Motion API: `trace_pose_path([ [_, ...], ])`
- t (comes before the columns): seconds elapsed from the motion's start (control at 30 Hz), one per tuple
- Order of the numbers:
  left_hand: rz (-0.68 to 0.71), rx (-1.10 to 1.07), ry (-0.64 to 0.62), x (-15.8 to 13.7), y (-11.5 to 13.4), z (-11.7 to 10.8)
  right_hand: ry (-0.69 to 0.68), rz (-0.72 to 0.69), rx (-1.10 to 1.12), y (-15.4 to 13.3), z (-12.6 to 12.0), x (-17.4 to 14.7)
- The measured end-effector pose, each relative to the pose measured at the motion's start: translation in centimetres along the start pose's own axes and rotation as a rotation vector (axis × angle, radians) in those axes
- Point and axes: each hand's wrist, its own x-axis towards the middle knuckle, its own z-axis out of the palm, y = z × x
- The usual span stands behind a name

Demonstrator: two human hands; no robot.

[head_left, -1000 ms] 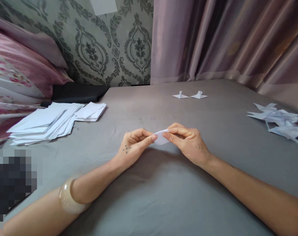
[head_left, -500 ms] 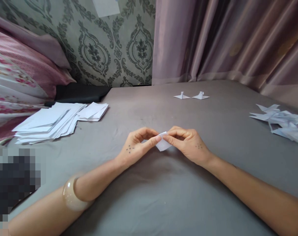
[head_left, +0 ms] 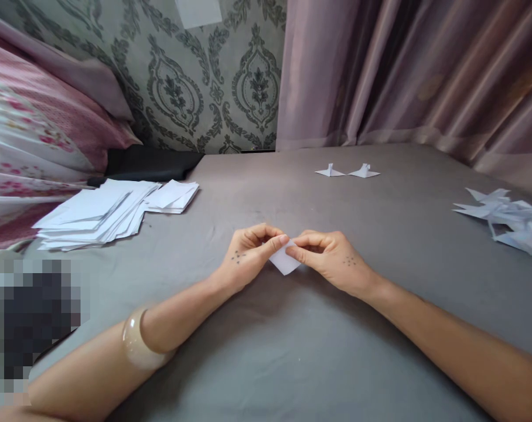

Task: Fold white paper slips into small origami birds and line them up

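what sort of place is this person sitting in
Probably a room in a home, perhaps a bedroom: there is damask-patterned wallpaper, a long mauve curtain and pink-and-white floral fabric beside the grey cloth-covered surface.

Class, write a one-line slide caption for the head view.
Both hands pinch a white paper over grey cloth, with paper stacks at left and folded shapes piled at right.

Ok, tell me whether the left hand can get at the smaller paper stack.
Probably yes: the way from the left hand to the smaller paper stack looks open across the grey cloth, though it now pinches a white paper.
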Motion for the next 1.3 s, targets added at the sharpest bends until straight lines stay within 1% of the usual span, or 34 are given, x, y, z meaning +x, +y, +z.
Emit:
trace_pose_path([
  [0.07, -0.022, -0.029, 0.008, 0.1, 0.0, 0.0, 0.010, 0.016, 0.050, 0.1, 0.0, 0.1],
  [0.13, -0.062, -0.084, 0.001, 0.2, -0.2, 0.1, 0.052, 0.034, 0.123, 0.2, 0.1, 0.1],
  [0.23, -0.174, -0.197, -0.029, 0.2, -0.5, 0.5, 0.139, 0.053, 0.254, 0.4, 0.4, 0.3],
  [0.3, -0.224, -0.254, -0.054, 0.1, -0.8, 0.8, 0.189, 0.054, 0.318, 0.6, 0.5, 0.4],
  [0.4, -0.213, -0.263, -0.087, -0.1, -0.8, 1.3, 0.199, 0.065, 0.394, 0.9, 0.8, 0.5],
  [0.5, -0.194, -0.217, -0.087, -0.1, -0.6, 1.4, 0.182, 0.113, 0.455, 1.1, 0.9, 0.5],
  [0.63, -0.235, -0.160, -0.079, 0.0, -0.7, 1.2, 0.190, 0.186, 0.487, 1.1, 0.8, 0.6],
  [0.7, -0.254, -0.148, -0.084, -0.1, -0.9, 1.0, 0.178, 0.195, 0.518, 1.1, 0.7, 0.6],
  [0.8, -0.247, -0.164, -0.127, -0.1, -1.0, 0.9, 0.173, 0.196, 0.539, 1.1, 0.6, 0.7],
  [0.9, -0.236, -0.166, -0.169, -0.2, -0.8, 0.8, 0.179, 0.201, 0.526, 1.1, 0.5, 0.7],
  [0.97, -0.239, -0.149, -0.174, -0.2, -0.5, 0.7, 0.163, 0.196, 0.506, 1.0, 0.5, 0.7],
  [1.07, -0.225, -0.085, -0.145, -0.2, -0.5, 0.5, 0.138, 0.188, 0.475, 1.0, 0.5, 0.7],
  [1.17, -0.198, -0.005, -0.055, -0.1, -0.9, 0.3, 0.160, 0.223, 0.482, 1.1, 0.4, 0.6],
  [1.23, -0.194, -0.038, 0.003, 0.1, -1.1, 0.2, 0.184, 0.253, 0.490, 1.2, 0.4, 0.6],
  [1.3, -0.193, -0.102, 0.035, 0.2, -1.2, 0.1, 0.195, 0.268, 0.490, 1.3, 0.5, 0.6],
])
